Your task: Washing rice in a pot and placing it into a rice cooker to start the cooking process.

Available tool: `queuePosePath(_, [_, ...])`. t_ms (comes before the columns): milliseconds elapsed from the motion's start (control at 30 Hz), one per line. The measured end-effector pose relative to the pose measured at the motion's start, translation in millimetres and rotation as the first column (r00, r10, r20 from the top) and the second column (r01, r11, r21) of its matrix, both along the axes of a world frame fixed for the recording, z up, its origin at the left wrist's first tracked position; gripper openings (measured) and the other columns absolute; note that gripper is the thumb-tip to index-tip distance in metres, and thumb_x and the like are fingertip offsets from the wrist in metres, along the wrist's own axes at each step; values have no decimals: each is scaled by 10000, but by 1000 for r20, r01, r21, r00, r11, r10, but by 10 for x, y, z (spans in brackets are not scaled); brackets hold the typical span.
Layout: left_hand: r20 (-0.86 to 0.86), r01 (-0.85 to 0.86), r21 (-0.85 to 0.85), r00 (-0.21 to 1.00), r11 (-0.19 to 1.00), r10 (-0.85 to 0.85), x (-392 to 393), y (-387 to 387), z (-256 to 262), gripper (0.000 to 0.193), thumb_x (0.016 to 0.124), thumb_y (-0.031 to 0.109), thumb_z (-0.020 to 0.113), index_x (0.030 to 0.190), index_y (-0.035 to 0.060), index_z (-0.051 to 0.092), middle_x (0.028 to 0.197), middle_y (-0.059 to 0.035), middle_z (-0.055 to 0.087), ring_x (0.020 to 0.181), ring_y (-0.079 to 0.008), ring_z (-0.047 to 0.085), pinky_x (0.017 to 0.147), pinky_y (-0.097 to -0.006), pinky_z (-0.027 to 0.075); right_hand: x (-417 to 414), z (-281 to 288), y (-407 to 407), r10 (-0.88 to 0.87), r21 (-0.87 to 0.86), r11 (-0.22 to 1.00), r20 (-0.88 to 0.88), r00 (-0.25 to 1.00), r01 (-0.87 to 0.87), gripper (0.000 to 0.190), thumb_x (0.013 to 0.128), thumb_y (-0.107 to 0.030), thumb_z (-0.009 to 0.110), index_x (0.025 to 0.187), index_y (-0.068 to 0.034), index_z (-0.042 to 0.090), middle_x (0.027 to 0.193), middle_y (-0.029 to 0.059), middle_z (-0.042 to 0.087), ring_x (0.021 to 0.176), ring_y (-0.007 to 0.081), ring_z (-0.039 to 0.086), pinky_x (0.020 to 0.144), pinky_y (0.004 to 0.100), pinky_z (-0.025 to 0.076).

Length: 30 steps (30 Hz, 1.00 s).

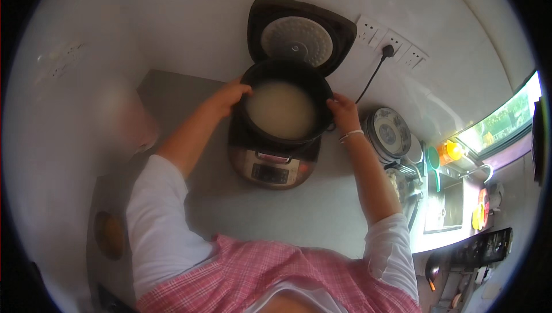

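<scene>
My left hand [230, 97] grips the left rim of a dark inner pot [286, 69], and my right hand [343, 110] grips its right rim. Cloudy whitish liquid [281, 108] fills the bottom of the pot; whether grains lie under it I cannot tell. Directly beneath is a rice cooker [271, 170] with a control panel on its front. The pot covers the cooker's opening, so how far it sits inside is hidden. Behind the pot the cooker's lid [297, 39] stands raised, showing a round perforated inner plate.
A black plug [388, 50] with its cord sits in the wall sockets [394, 41]. Stacked plates [388, 134] stand right of my right forearm. Beyond them are a green ladle [432, 157] and a sink [444, 205]. A blurred pinkish container [133, 119] is at left on the grey countertop [241, 213].
</scene>
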<state>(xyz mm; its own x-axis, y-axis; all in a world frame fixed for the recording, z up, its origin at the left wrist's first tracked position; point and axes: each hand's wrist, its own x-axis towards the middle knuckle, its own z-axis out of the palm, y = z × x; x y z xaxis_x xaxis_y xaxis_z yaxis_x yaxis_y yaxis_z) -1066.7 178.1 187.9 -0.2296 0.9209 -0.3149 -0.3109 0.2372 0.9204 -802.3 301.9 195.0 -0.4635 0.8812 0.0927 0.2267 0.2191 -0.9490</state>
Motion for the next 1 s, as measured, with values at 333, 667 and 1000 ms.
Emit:
queuePosePath(333, [-621,32,-72,781,997,-70,-256,240,-967,785,684,168,545,1377,106,182,1399,-185,208,1305,-309,172,1039,-408,198,83,-874,353,126,4,992,88,988,-127,430,764,-188,601,1111,50,514,813,162,626,725,173,597,640,282,455])
queuePosePath(667, [-867,-19,-265,443,964,-230,-132,154,-1110,863,716,288,582,1396,220,55,1415,-203,128,1305,-365,132,1043,-487,139,-19,-606,191,-126,366,885,782,610,-286,465,763,-278,525,1170,-58,478,868,200,608,808,372,580,714,463,459])
queuePosePath(1000, [-727,-126,57,675,990,127,-128,-342,-1004,616,850,301,509,1368,137,219,1402,-157,224,1296,-327,200,1040,-435,197,-311,-336,276,34,378,639,856,515,-670,185,788,-185,506,829,-60,635,853,169,617,785,332,603,664,428,491])
